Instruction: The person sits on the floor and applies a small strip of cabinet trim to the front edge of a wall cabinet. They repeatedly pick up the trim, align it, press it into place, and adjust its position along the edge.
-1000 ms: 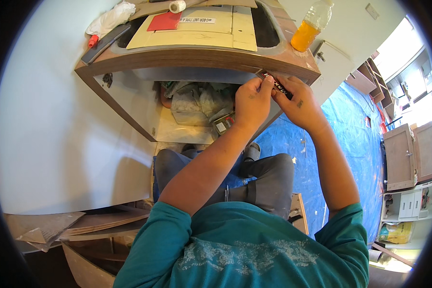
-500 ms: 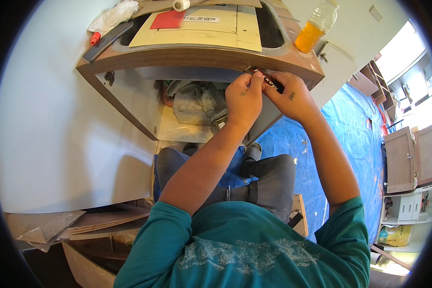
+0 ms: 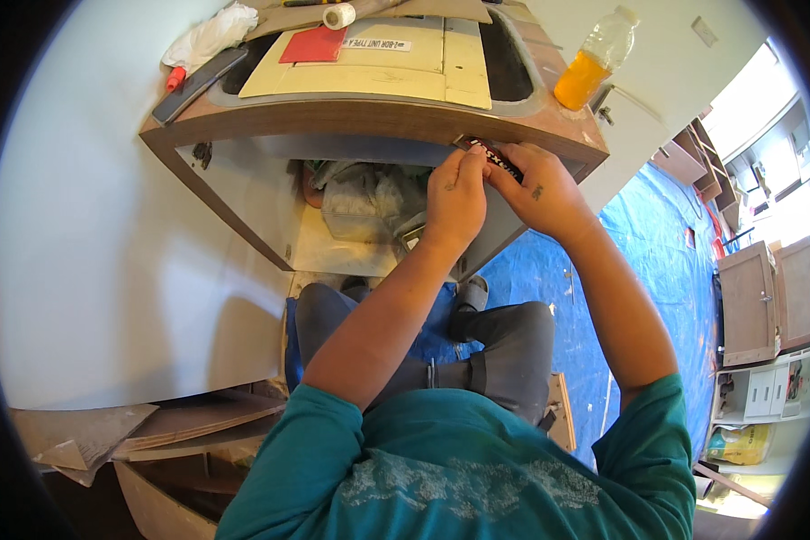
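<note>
At the front of one cabinet (image 3: 360,117), two hands (image 3: 457,196) (image 3: 551,193) grip one slim dark tool (image 3: 499,160).

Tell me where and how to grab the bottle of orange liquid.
Grip the bottle around its rounded middle, probably from the near side: it stands upright by the front right corner of the wooden counter, and its neck is narrower.

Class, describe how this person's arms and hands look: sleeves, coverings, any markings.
Both forearms are bare below short teal sleeves. The left hand and right hand are ungloved. The right has a small dark mark on its back; the left shows a fainter one.
</note>
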